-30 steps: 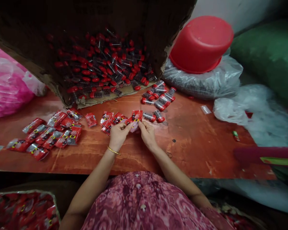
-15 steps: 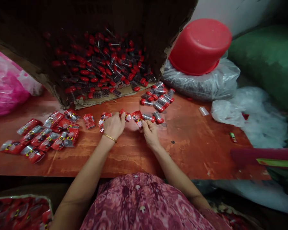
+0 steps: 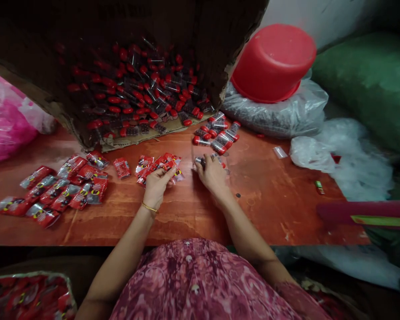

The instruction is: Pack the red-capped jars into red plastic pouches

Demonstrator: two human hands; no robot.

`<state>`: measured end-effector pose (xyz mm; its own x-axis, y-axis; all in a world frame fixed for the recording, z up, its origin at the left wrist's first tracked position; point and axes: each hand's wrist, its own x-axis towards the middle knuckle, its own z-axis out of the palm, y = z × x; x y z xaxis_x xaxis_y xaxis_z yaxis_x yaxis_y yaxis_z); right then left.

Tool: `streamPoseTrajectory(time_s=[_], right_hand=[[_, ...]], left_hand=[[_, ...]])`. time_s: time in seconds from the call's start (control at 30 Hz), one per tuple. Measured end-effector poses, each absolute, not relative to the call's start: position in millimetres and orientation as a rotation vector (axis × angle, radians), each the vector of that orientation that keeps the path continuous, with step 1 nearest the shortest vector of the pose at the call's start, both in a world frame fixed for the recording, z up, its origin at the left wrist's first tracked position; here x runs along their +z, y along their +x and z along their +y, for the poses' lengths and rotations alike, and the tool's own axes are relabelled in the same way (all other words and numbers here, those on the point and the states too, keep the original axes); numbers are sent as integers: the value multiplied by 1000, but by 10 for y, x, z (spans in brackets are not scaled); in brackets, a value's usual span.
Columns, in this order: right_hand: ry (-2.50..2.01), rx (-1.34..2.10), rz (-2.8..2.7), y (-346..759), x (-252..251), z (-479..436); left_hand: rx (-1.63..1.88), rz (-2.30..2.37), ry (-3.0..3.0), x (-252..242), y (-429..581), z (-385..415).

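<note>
My left hand (image 3: 157,183) is closed in a pinch on the edge of a red printed plastic packet (image 3: 176,172). Under and beside it lie more flat red packets (image 3: 168,159) of the same kind. My right hand (image 3: 213,175) curls its fingers round a small clear bottle (image 3: 200,161) with dark contents, low over the table; its cap is hidden. Just behind that hand, partly covered, is another red-capped bottle (image 3: 217,157). Further back, several such red-capped bottles (image 3: 222,141) lie in a loose group.
A cardboard box (image 3: 126,144) lying open towards me holds many red-capped bottles (image 3: 146,95). Filled red packets (image 3: 68,189) lie at left on the reddish table (image 3: 173,222). A red tub (image 3: 276,62) sits upside down on a plastic sack (image 3: 273,116) at back right.
My right hand has let go of the red packet and moved slightly right and up onto a bottle. My left hand has shifted a little downward, still pinching a packet.
</note>
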<state>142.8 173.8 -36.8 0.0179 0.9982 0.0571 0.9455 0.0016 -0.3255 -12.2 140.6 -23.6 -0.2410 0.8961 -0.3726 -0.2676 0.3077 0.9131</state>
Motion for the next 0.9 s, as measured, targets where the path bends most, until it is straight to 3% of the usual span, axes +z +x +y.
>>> streamPoseTrajectory(time_s=[0.2, 0.43, 0.63, 0.77, 0.9], right_hand=[[-1767, 210, -2411, 1748, -502, 1538], [-1816, 43, -2062, 1845, -644, 1250], [-1843, -63, -2221, 1703, -697, 1296], [-1728, 166, -2085, 1802, -684, 1309], [-1522, 791, -1771, 1831, -518, 1172]], left_hand=[[1267, 1320, 470, -220, -179, 1355], [1249, 1270, 407, -238, -94, 1360], [1236, 1266, 410, -235, -69, 1274], [1227, 1318, 400, -227, -87, 1245], [1197, 1280, 391, -179, -56, 1251]])
